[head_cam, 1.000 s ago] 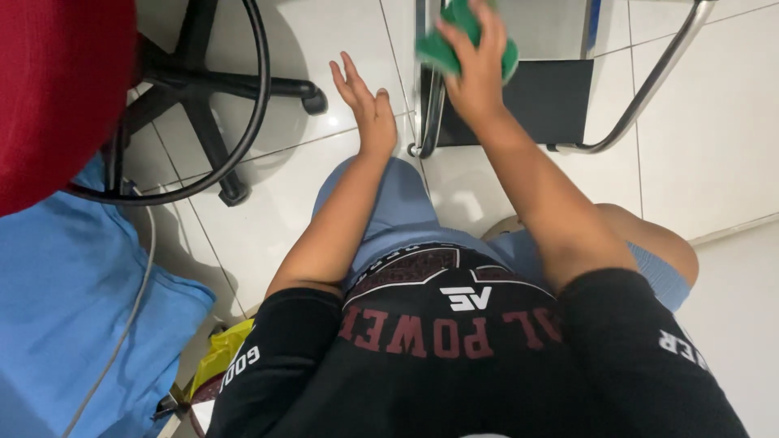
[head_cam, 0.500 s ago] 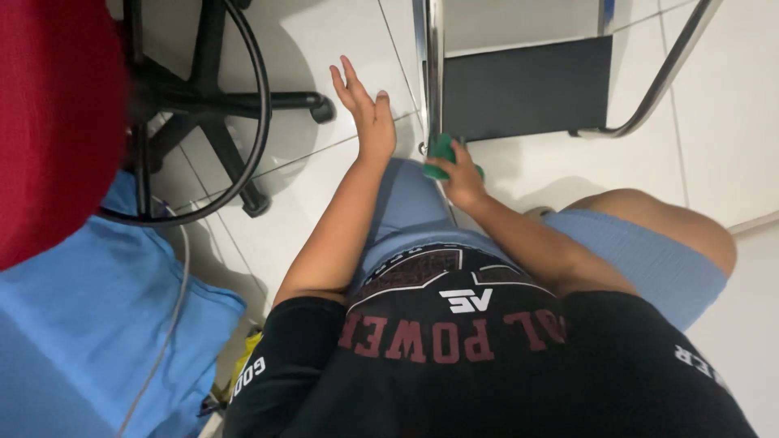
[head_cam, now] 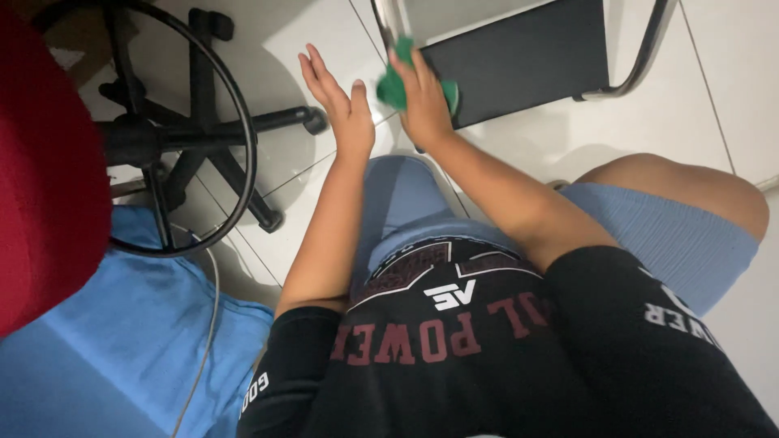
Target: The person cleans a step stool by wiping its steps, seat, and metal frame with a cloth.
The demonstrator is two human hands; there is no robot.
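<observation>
The right hand (head_cam: 423, 97) grasps a green cloth (head_cam: 395, 85) against the chrome chair leg (head_cam: 391, 20); the left hand (head_cam: 337, 101) is open, fingers released. The cloth could slip off the round tube.

We are seeing a red office chair (head_cam: 49, 178) with black star base (head_cam: 174, 134) and foot ring standing on white floor tiles (head_cam: 519, 154); blue cloth (head_cam: 122, 341) is lying beneath, a grey cable (head_cam: 209, 312) crossing it.
</observation>
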